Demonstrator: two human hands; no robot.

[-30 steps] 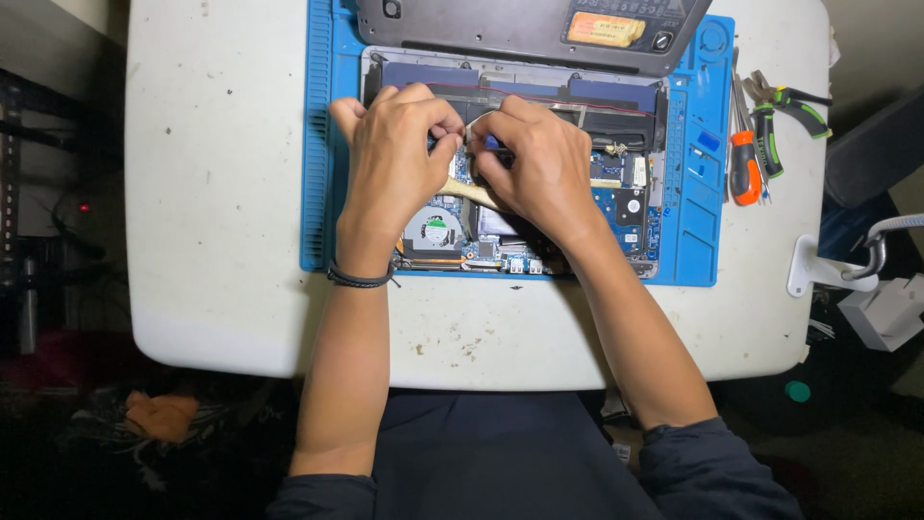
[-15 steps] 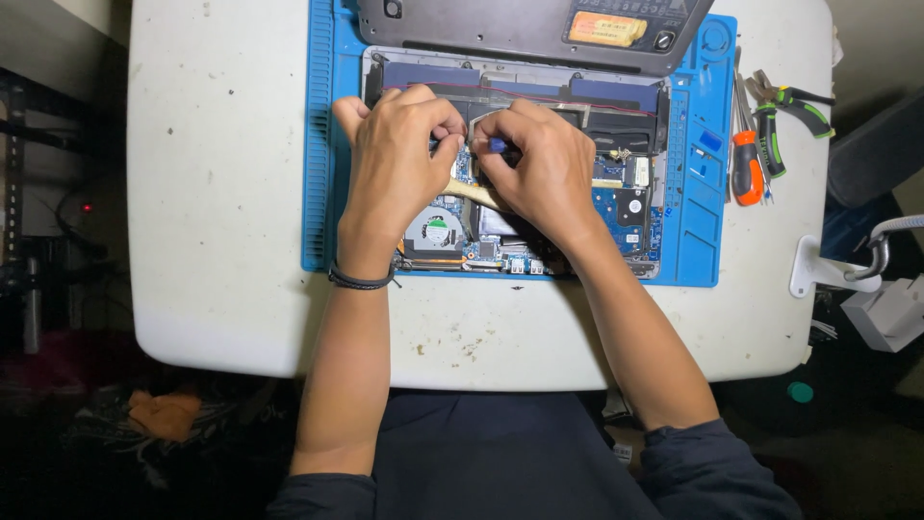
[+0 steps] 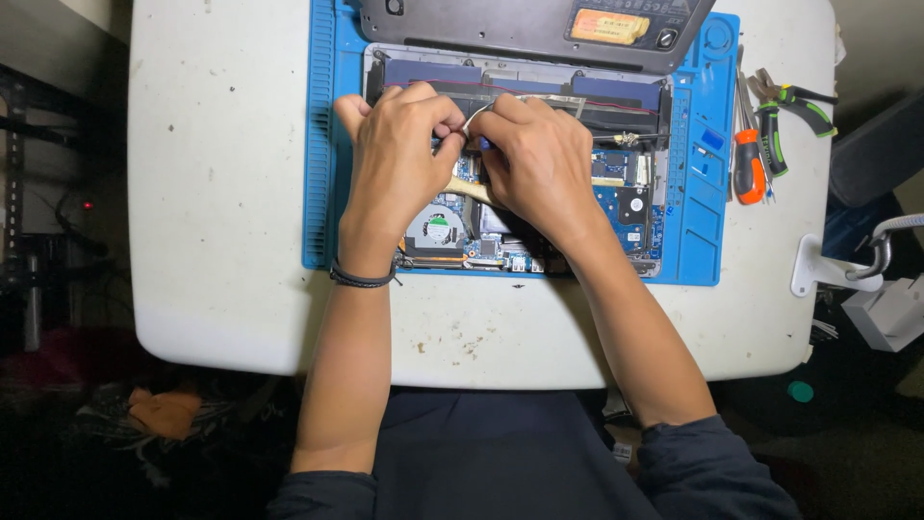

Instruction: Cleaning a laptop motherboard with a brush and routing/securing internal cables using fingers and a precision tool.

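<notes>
White table [image 3: 221, 193]: one opened laptop [image 3: 635, 207], two hands (left hand [image 3: 399, 154], right hand [image 3: 539, 159]) perhaps pinching cable.

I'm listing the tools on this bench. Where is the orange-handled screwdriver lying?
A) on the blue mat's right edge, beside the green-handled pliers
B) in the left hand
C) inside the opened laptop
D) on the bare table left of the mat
A: the orange-handled screwdriver lies on the blue mat's right edge, next to the green-handled pliers.

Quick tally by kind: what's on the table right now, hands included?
Hands: 2, left and right
Opened laptop: 1
Removed cover: 1
Blue mat: 1
Orange screwdriver: 1
Green pliers: 1
Total: 7
</notes>
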